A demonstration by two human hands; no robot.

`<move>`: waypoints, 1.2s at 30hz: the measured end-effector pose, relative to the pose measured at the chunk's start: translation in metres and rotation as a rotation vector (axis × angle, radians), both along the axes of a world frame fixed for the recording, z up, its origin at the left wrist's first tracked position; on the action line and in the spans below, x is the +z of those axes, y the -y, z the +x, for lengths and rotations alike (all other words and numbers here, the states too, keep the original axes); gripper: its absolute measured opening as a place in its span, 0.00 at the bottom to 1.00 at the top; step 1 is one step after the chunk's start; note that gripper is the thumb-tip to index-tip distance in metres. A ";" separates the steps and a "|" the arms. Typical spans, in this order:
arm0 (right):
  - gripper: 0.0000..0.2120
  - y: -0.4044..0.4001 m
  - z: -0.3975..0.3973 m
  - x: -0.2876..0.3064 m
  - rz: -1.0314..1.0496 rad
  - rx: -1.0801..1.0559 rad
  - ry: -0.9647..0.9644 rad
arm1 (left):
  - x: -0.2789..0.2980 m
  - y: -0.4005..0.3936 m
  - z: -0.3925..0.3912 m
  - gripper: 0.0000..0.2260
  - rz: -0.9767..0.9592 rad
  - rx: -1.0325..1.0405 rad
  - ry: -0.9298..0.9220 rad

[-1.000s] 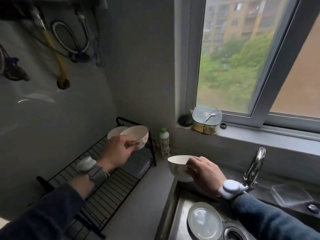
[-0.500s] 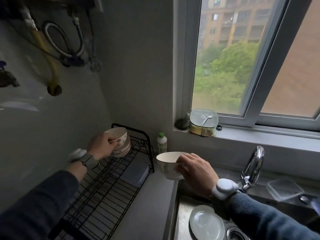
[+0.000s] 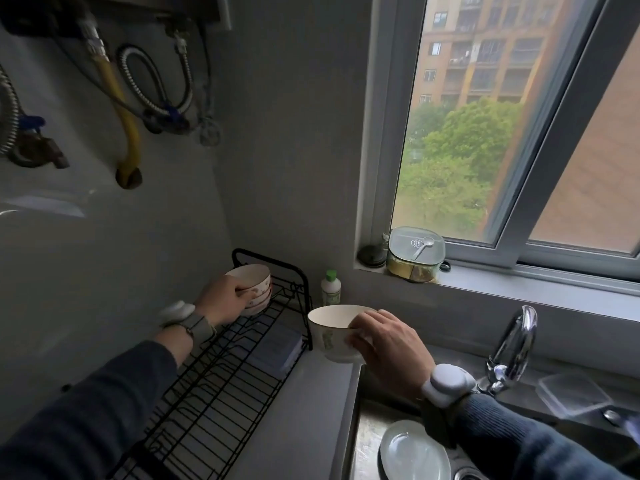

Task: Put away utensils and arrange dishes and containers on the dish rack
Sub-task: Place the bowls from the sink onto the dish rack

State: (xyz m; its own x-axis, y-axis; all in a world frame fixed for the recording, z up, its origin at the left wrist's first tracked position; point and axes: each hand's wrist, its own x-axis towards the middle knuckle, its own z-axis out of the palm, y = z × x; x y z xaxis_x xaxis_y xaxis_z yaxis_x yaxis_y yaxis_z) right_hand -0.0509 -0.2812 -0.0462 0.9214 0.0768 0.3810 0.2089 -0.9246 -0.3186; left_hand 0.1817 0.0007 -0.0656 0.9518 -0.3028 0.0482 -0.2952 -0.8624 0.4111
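**Inspector:** Hands first.

**Assistant:** The left hand (image 3: 227, 299) is curled round the side of a stack of small patterned bowls (image 3: 254, 289) at the far end of the black wire dish rack (image 3: 207, 403). The right hand (image 3: 388, 344) grips a larger white bowl (image 3: 332, 332) by its near wall and rim, fingers wrapped over the edge. I cannot tell whether that bowl rests on the surface (image 3: 311, 420) or hangs just above it.

**Inspector:** Orientation of the ware?

**Assistant:** Both mouths face up. The large bowl tips slightly towards the rack, and the stack's axis runs near vertical, leaning a little towards the wall. Neither has a true long axis; they are round.

**Inspector:** Risks?

**Assistant:** In my judgement, three. The stack sits on spaced wires near the rack's end rail, so letting go before the base settles could let it rock or slide. The large bowl is held from one side only, beside the sink (image 3: 367, 441) edge; a wet wall could slip, dropping it onto the plate (image 3: 414, 452) below the right wrist. Carried across, it could clip the bottle (image 3: 330, 289) standing between the two hands, or the stack itself.

**Inspector:** Outstanding work?

**Assistant:** The plate and a clear container (image 3: 573, 396) right of the tap (image 3: 512, 348) appear unracked.
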 end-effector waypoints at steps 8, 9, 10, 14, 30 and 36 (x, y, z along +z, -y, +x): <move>0.10 -0.014 0.001 -0.003 0.013 0.034 -0.001 | 0.011 -0.007 -0.011 0.12 -0.033 -0.020 0.049; 0.11 -0.016 0.001 -0.002 0.014 0.040 -0.004 | 0.010 -0.008 -0.012 0.12 -0.032 -0.020 0.056; 0.12 -0.017 0.001 -0.003 0.015 0.045 -0.006 | 0.010 -0.009 -0.013 0.12 -0.033 -0.018 0.062; 0.12 -0.022 0.003 -0.006 0.028 0.038 0.010 | 0.011 -0.012 -0.015 0.13 -0.018 -0.029 0.085; 0.06 -0.057 0.006 0.000 0.054 0.178 0.048 | 0.035 -0.012 -0.143 0.20 -0.352 -0.309 -0.402; 0.20 -0.069 0.006 0.005 0.163 0.236 -0.104 | 0.025 -0.047 -0.142 0.16 -0.364 -0.145 -0.186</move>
